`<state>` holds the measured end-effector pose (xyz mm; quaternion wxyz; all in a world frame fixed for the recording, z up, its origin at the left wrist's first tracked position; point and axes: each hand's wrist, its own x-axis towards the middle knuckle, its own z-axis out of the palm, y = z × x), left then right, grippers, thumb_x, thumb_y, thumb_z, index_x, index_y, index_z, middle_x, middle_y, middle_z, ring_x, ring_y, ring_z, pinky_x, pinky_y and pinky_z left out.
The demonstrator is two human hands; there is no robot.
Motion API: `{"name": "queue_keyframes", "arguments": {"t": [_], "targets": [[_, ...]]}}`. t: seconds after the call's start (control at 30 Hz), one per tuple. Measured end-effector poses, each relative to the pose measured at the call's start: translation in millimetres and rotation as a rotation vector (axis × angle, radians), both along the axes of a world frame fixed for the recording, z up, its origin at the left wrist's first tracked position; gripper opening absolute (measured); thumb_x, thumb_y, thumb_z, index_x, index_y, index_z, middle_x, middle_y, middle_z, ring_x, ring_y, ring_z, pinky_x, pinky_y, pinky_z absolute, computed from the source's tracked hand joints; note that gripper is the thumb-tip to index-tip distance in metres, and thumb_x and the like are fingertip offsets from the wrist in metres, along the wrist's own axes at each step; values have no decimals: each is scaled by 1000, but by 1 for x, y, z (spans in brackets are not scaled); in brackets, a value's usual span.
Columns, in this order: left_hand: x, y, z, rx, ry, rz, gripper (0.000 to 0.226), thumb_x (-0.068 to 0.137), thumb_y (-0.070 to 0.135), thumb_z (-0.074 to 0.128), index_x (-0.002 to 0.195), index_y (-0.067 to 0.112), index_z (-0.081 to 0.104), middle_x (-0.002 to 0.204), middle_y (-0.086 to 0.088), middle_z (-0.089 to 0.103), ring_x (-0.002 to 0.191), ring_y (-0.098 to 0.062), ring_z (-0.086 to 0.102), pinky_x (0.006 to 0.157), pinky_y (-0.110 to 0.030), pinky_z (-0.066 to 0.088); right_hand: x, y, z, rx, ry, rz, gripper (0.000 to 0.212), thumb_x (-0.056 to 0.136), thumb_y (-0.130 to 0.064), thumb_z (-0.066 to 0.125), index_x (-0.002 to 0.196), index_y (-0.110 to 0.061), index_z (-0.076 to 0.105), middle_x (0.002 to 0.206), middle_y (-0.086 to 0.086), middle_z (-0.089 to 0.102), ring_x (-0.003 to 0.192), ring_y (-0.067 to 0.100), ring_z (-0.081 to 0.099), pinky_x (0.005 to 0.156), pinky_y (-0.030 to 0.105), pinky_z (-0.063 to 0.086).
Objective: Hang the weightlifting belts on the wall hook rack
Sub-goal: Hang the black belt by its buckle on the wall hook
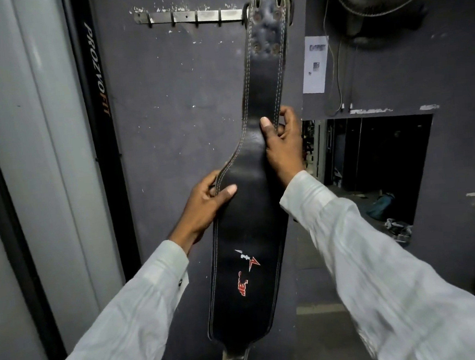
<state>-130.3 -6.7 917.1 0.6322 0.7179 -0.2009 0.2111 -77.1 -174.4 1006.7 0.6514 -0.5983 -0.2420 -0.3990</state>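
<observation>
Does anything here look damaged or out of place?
Paint on the wall is chipped in white flecks around the hook rack, and the belt looks scuffed and frayed at its top end by the rivets.

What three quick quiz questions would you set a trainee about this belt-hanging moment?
1. True or false: the left hand hangs free, away from the black belt.
2. The belt's top end sits at which part of the hook rack? A. left end B. middle C. right end
3. Which hand grips the belt higher up, the left or the right hand?
Key: 1. False, it grips the belt's left edge. 2. C. 3. The right hand.
</observation>
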Motion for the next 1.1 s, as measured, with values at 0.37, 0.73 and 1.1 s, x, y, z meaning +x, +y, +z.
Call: {"name": "queue_keyframes", "arguments": {"t": [0.37,0.73,1.1], "targets": [[-11,16,-55,66,176,-33,42,95,-2,58,130,18,53,113,12,70,101,0,70,81,-17,56,-4,11,3,17,14,-4,18,94,-15,62,111,-13,56,94,-9,66,78,-1,60,80,22,50],[-17,27,-85,123,368,-63,46,90,1,67,132,15,55,121,-7,72,108,-21,71,89,-32,59,-12,9,11,-4,-3,-14,24,93,-19,62,113,-7,56,100,-4,66,83,9,64,81,28,53],[-32,29,-128,315,363,-19,36,87,-1,69,114,21,63,103,11,76,98,-8,71,84,-20,56,-13,-4,3,-8,25,-5,24,94,-14,63,114,-4,56,99,2,64,69,-10,55,72,13,47]]}}
